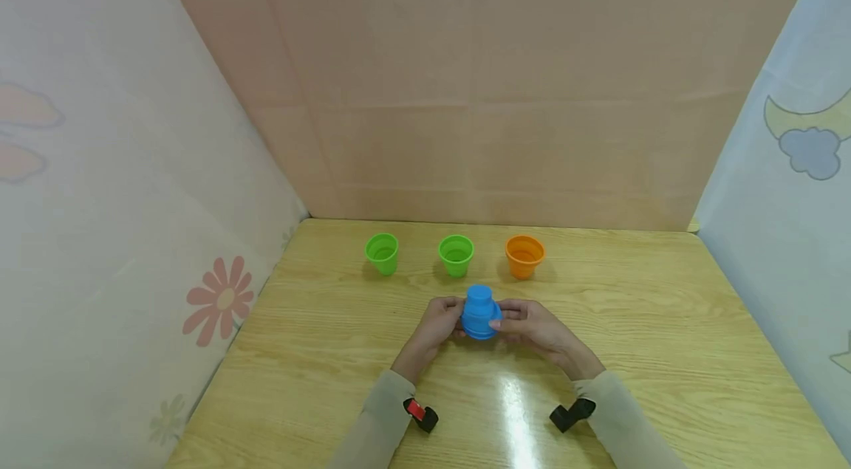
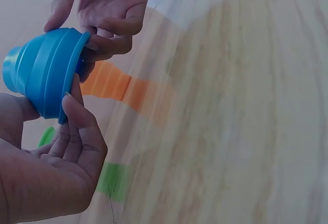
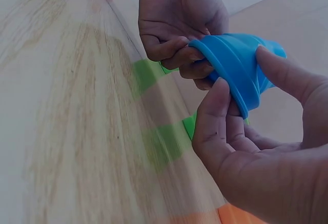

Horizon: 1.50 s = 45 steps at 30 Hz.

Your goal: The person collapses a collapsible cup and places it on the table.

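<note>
Both hands hold a blue collapsible cup between them, upside down with its wide rim toward the table and its narrow base up. My left hand grips its left side, fingers curled at the rim. On the opposite side my right hand pinches it, thumb on the ridged outer wall and fingers under the rim. In the right wrist view the cup looks slanted, its rings pressed unevenly. The left wrist view shows fingertips reaching inside the cup's rim.
Behind the hands stand a green cup at left, another green cup in the middle and an orange cup at right, all mouth up. They stand on a wooden table. A beige cloth backdrop rises at the far edge.
</note>
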Motion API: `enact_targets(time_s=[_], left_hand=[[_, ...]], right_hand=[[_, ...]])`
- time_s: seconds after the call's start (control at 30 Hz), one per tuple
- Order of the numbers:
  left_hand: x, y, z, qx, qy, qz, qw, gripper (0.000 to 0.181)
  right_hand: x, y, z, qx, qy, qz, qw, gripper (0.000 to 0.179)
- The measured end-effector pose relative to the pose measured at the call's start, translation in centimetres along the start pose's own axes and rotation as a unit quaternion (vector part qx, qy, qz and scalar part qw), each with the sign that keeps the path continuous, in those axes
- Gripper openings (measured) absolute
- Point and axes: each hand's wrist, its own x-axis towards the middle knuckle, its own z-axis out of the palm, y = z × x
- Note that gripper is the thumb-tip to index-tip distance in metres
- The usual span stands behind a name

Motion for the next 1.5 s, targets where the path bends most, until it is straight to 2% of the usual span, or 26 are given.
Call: enact_targets(time_s=[0.17,0.43,0.8,0.9,1.0,1.1,1.2,1.3,1.5], left_hand=[[0.0,0.0,0.1,0.005,0.003,0.002,1.0,0.036],[-0.1,0.0,0.3,0.004,0.009,-0.011,0.9999,0.036],[-0.3,0.3,0.5,-0.001,0.006,-0.009,0.9999,0.039],[-0.2,0.0,0.1,-0.025,-0.01,-0.011,0.9996,0.038],[-0.2,-0.2,-0.4,-0.074,-0.042,-0.011,0.9963,0.037],[-0.3,-0.3,-0.8,-0.132,-0.084,-0.01,0.9877,0.039],[-0.6,-0.3,-1.2,-0.166,-0.121,-0.006,0.9787,0.043],[-0.8,-0.1,-1.4,-0.174,-0.138,0.001,0.975,0.047],[-1.0,-0.2,-1.1,-0.156,-0.126,0.004,0.9797,0.048]], right_hand=[[0.2,0.0,0.0,-0.001,0.005,0.003,1.0,0.067],[0.1,-0.1,0.1,0.007,0.033,0.016,0.9993,0.067],[0.7,-0.1,0.9,-0.004,0.075,0.007,0.9972,0.063],[0.8,-0.2,0.8,-0.006,0.082,0.009,0.9966,0.063],[0.9,-0.4,0.9,-0.006,0.092,0.015,0.9957,0.062],[0.8,-0.5,0.9,-0.007,0.109,0.023,0.9938,0.062],[0.7,-0.5,0.9,-0.011,0.12,0.026,0.9923,0.063],[0.7,-0.4,0.8,-0.008,0.117,0.021,0.9929,0.063],[0.6,0.1,0.7,0.007,0.079,-0.005,0.9968,0.063]])
